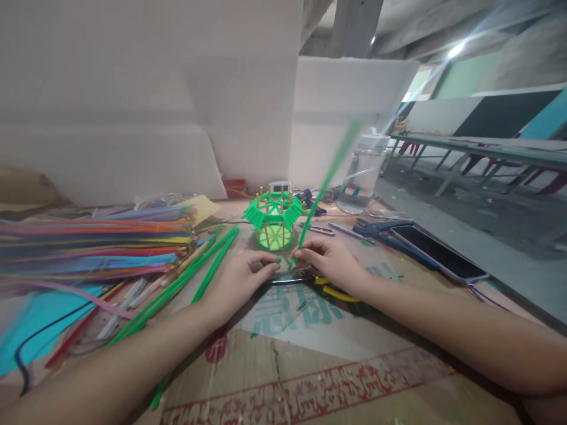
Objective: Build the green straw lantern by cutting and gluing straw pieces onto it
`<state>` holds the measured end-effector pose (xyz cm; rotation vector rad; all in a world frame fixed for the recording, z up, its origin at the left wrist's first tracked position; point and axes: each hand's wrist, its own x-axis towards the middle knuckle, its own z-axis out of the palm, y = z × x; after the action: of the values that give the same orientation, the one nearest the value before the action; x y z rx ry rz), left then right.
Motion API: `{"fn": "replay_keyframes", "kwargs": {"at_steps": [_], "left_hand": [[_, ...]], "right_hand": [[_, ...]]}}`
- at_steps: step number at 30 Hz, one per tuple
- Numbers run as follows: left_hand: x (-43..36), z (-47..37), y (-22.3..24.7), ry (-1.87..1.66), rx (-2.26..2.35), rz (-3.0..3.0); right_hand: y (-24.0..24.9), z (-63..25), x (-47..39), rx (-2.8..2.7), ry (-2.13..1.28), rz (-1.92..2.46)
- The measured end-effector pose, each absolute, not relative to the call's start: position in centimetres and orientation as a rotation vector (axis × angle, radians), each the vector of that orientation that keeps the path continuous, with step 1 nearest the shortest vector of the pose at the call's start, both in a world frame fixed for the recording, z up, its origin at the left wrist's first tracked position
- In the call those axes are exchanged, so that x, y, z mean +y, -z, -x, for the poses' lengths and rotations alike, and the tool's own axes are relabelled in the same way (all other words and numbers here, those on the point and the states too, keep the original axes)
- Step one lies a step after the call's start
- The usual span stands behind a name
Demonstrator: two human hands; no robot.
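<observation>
Nearest us, between the forearms, the cardboard sheet [234, 378] gives the widest room for moving; a red patterned border [319, 394] crosses it. A round red mark [217, 348] and large green characters [292, 316] are printed further up; the right forearm overlaps part of the lettering, and we cannot read either. Our left hand [241, 271] has thumb and index finger nearly meeting, a green scrap [279, 260] at their tips; we cannot tell whether it is pinched. Our right hand [330, 262] has its fingers closed on a green stem [319, 198], which slants up and right, its top blurred. Yellow curved pieces [339, 294] lie under the right wrist. Left side is crowded: loose green stems [190, 277] beside the left forearm, a bundle of coloured stems [110, 239] beyond. On the right, the phone [438, 251], screen dark, lies near the counter's [516, 298] slanting edge, blue-handled pliers [392, 241] just beside it. Just past our fingers, the green model [277, 218] stands upright on the counter, thin posts rising through its ring. Behind: a clear bottle [361, 177], white boards [248, 88], then distant tables [482, 151] with red stools.
</observation>
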<state>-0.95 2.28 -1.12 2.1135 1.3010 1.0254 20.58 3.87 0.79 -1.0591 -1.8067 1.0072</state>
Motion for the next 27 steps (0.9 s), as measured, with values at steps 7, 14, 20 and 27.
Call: {"fn": "replay_keyframes", "kwargs": {"at_steps": [7,14,20,27], "left_hand": [[2.3,0.7,0.8,-0.964,1.206,-2.030],[2.3,0.6,0.8,-0.951,1.163,-2.078],[2.3,0.6,1.0,-0.948,1.166,-2.059],[2.2,0.5,0.7,-0.945,1.150,-2.125]], "right_hand": [[-0.6,-19.6,3.5,-1.723,-1.178,1.094],[-0.5,-19.2,3.3,-1.796,-1.154,1.177],[-0.7,-19.0,3.2,-1.896,-1.010,1.194],[-0.8,-18.9,3.0,-1.918,-0.978,1.188]]}}
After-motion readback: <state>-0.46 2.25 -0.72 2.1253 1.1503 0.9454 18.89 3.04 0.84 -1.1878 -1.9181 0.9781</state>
